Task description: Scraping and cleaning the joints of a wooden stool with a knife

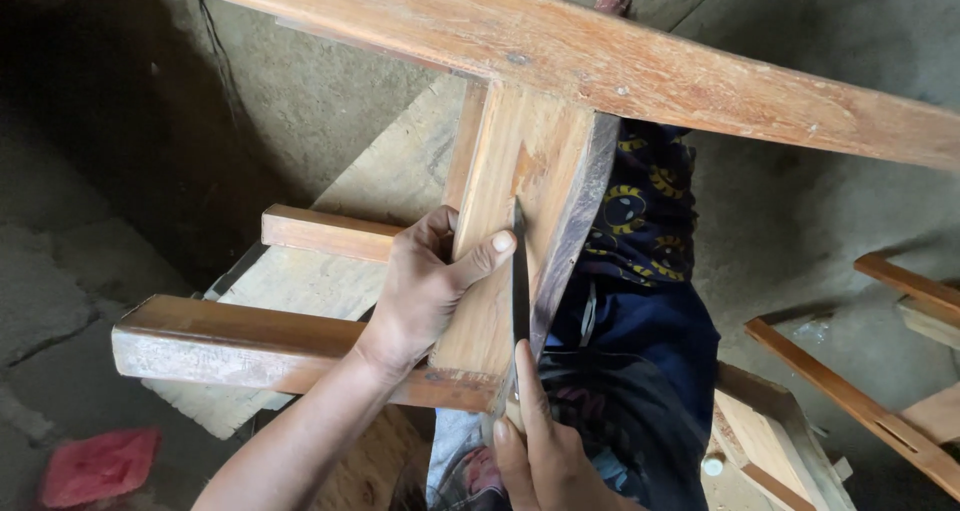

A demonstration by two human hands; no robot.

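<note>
At the centre of the frame the left hand (425, 286) wraps its fingers around an upright board (510, 231) of a wooden frame, thumb pressed flat on its face. The right hand (540, 451), at the bottom, pinches a dark blade (519, 281) lying lengthwise along the board's right edge, tip up, just beside the left thumb.

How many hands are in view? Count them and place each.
2. The left hand grips the upright wooden board; the right hand, bottom centre, holds a dark blade against it.
</note>
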